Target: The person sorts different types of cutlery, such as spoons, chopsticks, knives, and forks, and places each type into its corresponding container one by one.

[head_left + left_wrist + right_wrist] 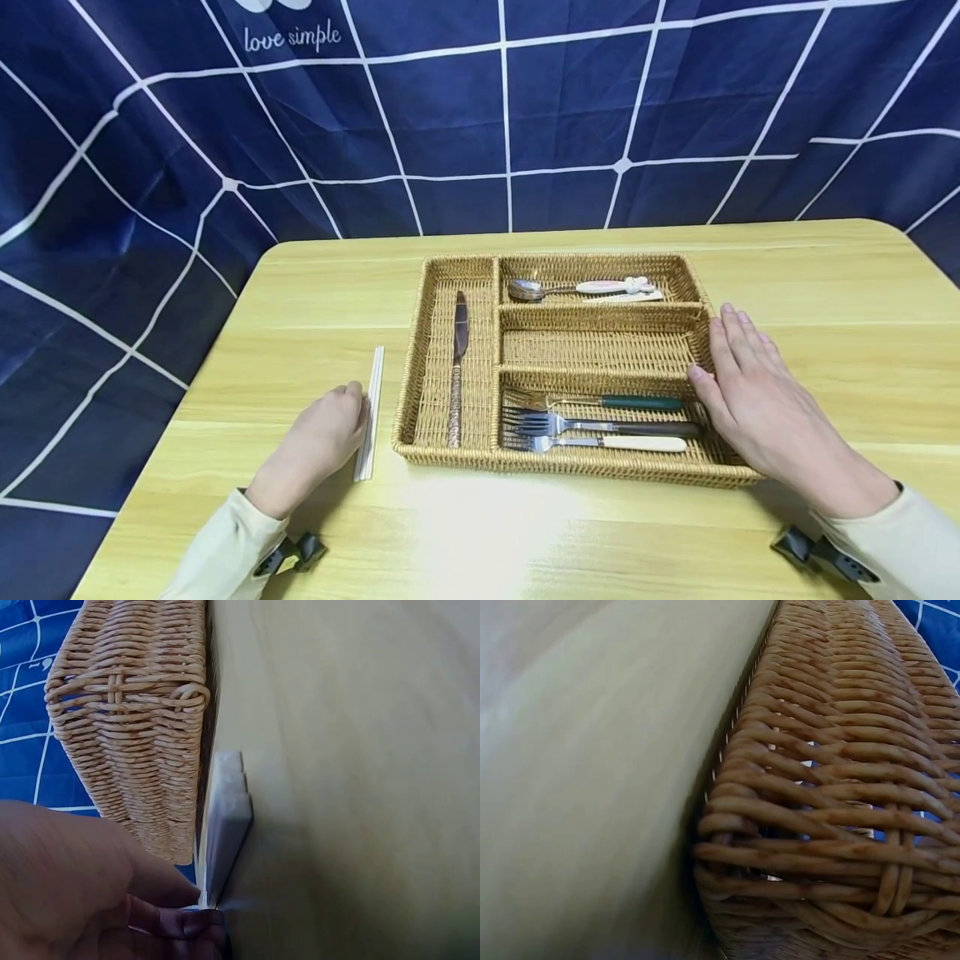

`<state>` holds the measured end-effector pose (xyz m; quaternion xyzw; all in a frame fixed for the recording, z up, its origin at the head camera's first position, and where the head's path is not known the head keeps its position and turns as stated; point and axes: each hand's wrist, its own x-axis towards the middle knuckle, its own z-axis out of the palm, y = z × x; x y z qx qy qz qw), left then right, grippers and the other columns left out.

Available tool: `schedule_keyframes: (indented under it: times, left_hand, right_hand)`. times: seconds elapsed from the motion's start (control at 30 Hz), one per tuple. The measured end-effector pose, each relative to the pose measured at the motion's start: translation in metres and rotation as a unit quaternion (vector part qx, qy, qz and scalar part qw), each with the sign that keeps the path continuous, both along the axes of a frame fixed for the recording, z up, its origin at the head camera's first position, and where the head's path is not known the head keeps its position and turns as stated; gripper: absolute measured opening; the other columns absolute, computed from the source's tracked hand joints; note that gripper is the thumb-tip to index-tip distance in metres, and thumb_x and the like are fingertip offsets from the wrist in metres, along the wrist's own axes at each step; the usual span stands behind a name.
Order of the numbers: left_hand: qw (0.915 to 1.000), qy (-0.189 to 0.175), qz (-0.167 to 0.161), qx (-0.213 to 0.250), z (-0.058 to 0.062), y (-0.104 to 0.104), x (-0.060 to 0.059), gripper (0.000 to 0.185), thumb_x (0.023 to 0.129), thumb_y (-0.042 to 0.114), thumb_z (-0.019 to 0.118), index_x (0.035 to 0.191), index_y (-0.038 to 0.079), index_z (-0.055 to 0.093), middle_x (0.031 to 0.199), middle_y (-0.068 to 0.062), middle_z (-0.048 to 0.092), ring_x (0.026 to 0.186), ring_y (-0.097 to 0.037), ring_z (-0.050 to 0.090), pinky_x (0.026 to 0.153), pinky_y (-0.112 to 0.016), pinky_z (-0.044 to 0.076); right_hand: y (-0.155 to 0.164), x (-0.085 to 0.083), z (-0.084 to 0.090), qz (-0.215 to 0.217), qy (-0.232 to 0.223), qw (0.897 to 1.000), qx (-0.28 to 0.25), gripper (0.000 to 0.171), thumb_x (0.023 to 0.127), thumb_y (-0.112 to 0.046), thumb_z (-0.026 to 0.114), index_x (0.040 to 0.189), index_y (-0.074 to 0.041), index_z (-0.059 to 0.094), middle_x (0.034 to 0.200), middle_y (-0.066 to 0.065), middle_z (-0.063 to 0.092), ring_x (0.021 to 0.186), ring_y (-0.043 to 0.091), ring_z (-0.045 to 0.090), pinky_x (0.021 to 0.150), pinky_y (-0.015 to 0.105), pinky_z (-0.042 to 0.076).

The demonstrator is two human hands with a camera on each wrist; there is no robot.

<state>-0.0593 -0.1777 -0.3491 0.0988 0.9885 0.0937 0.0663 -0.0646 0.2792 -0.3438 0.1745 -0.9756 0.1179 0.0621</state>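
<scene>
In the head view, my left hand point(318, 442) is at a small bundle of white chopsticks point(369, 417) left of the basket. The left wrist view shows its thumb and fingers point(169, 889) pinching the chopsticks point(227, 817) from both sides, low over the table. My right hand point(772, 400) rests with straight fingers along the right rim of a wicker cutlery basket point(592, 468). In the right wrist view only the basket's woven side point(840, 802) and the tabletop show; the hand is out of that view.
A table knife point(457, 371) lies in the basket's left compartment. A spoon point(528, 290) and white-handled cutlery point(622, 287) lie in the back one. The front one holds forks point(555, 424) with green, dark and cream handles. Behind the wooden table point(315, 283) hangs a blue checked cloth point(450, 125).
</scene>
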Motion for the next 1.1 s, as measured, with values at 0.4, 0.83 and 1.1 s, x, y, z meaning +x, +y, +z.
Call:
schedule_keyframes:
  times: [0.4,0.83,1.1]
  left_hand:
    - [0.9994,-0.025,0.013,-0.021,0.002,0.003,-0.002,0.016,0.092,0.008,0.048,0.085,-0.005,0.050,0.074,-0.015,0.053,0.066,-0.029,0.059,0.062,-0.044,0.056]
    - [0.9940,0.032,-0.012,-0.104,0.010,0.000,-0.006,0.022,0.094,0.010,0.053,0.081,-0.006,0.045,0.067,-0.011,0.046,0.057,-0.025,0.052,0.048,-0.036,0.053]
    - [0.9744,0.179,-0.078,-0.112,0.029,0.004,-0.011,0.020,0.084,0.003,0.064,0.079,-0.005,0.046,0.066,-0.011,0.045,0.057,-0.024,0.048,0.048,-0.036,0.050]
  right_hand:
    - [-0.001,0.000,0.000,-0.003,-0.004,1.000,-0.003,0.064,0.105,-0.026,0.032,0.146,0.018,0.010,0.153,0.036,0.000,0.143,0.048,0.001,0.119,0.047,-0.008]
    - [0.000,0.000,0.001,0.000,0.002,1.000,-0.003,0.064,0.105,-0.026,0.033,0.146,0.018,0.010,0.153,0.037,0.001,0.143,0.048,0.002,0.120,0.048,-0.006]
    - [0.000,0.000,0.001,0.000,0.000,1.000,-0.005,0.064,0.105,-0.026,0.032,0.146,0.018,0.010,0.154,0.036,-0.001,0.143,0.049,0.002,0.119,0.049,-0.006]
